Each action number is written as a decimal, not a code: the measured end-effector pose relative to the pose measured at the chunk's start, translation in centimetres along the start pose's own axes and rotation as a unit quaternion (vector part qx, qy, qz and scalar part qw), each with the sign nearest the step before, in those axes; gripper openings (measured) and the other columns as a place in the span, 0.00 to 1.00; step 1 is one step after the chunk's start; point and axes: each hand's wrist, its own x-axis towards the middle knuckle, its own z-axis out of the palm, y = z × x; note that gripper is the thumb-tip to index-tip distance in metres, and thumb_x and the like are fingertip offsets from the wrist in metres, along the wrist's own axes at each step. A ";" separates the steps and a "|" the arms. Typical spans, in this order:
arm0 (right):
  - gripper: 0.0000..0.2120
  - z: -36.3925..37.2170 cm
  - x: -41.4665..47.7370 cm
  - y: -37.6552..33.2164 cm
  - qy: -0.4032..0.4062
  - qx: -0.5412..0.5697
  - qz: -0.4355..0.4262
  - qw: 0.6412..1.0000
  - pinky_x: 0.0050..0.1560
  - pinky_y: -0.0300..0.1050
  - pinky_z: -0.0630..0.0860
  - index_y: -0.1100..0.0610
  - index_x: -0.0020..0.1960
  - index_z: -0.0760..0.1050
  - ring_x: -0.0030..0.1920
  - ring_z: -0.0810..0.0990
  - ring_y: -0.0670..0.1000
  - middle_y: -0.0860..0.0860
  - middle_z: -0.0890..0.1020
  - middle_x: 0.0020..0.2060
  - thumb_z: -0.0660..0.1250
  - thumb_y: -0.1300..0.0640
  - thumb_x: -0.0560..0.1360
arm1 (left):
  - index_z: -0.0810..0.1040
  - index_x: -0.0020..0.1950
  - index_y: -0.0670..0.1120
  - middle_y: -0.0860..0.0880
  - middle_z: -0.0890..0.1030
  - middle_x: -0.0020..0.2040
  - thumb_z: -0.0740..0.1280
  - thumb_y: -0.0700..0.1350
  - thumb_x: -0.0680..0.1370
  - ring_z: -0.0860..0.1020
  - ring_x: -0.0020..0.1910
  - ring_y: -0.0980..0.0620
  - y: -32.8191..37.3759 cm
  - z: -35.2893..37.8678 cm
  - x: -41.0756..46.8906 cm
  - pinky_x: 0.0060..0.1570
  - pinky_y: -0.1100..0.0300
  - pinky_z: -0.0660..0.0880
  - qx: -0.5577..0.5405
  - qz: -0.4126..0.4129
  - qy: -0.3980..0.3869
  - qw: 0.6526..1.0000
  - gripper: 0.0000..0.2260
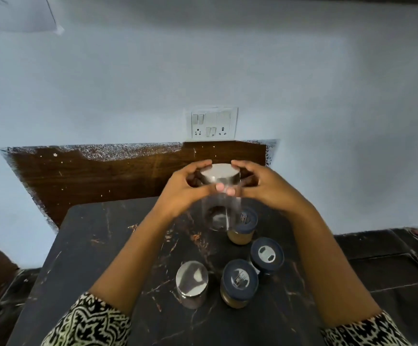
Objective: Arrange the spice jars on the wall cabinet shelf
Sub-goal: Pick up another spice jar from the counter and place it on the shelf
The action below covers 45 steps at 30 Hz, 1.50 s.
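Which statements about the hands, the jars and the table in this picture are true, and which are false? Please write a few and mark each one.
1. The left hand and the right hand both grip the steel lid of a clear jar. True.
2. That clear jar is full of yellow powder. False: it looks almost empty.
3. Three blue-lidded jars stand on the dark table. True.
4. The short steel-lidded jar lies on its side. False: it stands upright, left of the nearest blue-lidded jar.
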 end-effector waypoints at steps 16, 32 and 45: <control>0.35 -6.4 0.6 -1.6 0.067 0.330 -0.078 0.938 0.53 0.48 0.79 0.42 0.66 0.68 0.56 0.81 0.49 0.48 0.81 0.57 0.77 0.44 0.62 | 0.64 0.70 0.59 0.55 0.73 0.65 0.71 0.57 0.71 0.77 0.61 0.57 10.3 8.2 0.9 0.54 0.59 0.79 -0.105 0.130 0.149 0.974 0.30; 0.40 -10.0 -0.3 -1.2 -0.020 0.446 -0.149 0.883 0.62 0.52 0.74 0.38 0.68 0.67 0.62 0.78 0.51 0.49 0.79 0.62 0.79 0.53 0.60 | 0.71 0.68 0.51 0.44 0.78 0.63 0.57 0.52 0.79 0.76 0.63 0.45 12.4 10.1 3.8 0.61 0.49 0.75 -0.367 0.078 0.084 0.923 0.18; 0.39 -10.1 -1.9 -3.1 0.133 0.272 -0.220 0.927 0.46 0.29 0.76 0.37 0.69 0.61 0.52 0.76 0.27 0.29 0.72 0.57 0.72 0.51 0.62 | 0.68 0.69 0.61 0.55 0.76 0.64 0.70 0.60 0.71 0.76 0.62 0.56 13.8 10.3 2.4 0.60 0.55 0.75 -0.070 0.154 0.184 0.968 0.28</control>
